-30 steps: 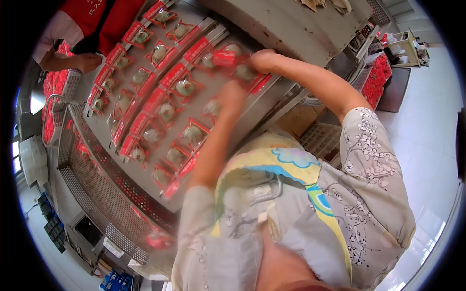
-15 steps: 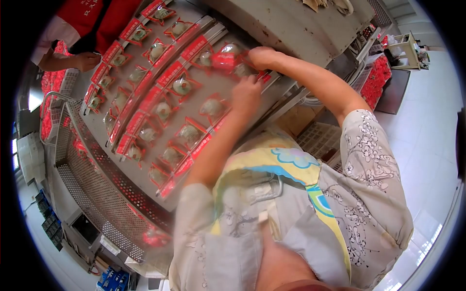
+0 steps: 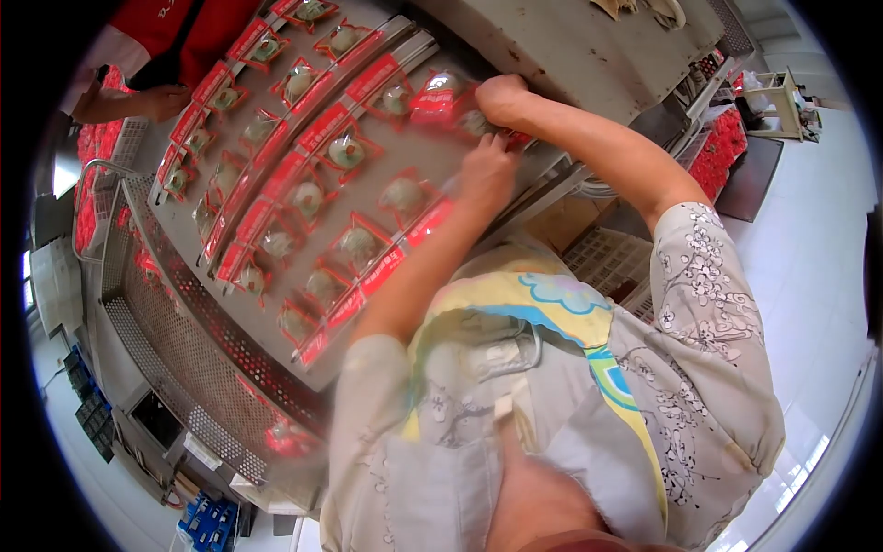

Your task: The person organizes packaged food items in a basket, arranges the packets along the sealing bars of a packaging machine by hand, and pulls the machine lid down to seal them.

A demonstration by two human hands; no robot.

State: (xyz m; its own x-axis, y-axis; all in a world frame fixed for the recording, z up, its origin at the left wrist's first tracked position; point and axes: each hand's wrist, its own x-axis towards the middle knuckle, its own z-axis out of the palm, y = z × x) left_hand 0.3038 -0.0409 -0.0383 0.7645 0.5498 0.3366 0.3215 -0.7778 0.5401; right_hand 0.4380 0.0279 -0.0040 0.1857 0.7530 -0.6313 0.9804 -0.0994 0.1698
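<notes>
My left hand (image 3: pixel 489 170) is closed, fingers bunched, over the near row of wrapped packets at the right end of the metal conveyor. Just beyond it my right hand (image 3: pixel 503 99) is curled, its fingertips mostly hidden. Between the hands sits a partly hidden clear-and-red packet (image 3: pixel 473 123); whether either hand grips it does not show. Left of my right hand rests a red-fronted packet (image 3: pixel 440 95) holding a pale round item. Similar packets, such as this one (image 3: pixel 347 153), lie in rows joined by red printed strips (image 3: pixel 405 248).
A metal rail (image 3: pixel 303 129) divides the rows. To the left runs a perforated metal trough (image 3: pixel 198 354) with a red packet (image 3: pixel 290 439) in it. Across the conveyor is another person's hand (image 3: pixel 164 102). A metal housing (image 3: pixel 579 55) stands ahead; crates of red packets (image 3: pixel 720 147) stand right.
My left hand has moved slightly right and forward, closer to my right hand. The blurred red packet beside my right hand now lies still. The other person's hand has shifted slightly.
</notes>
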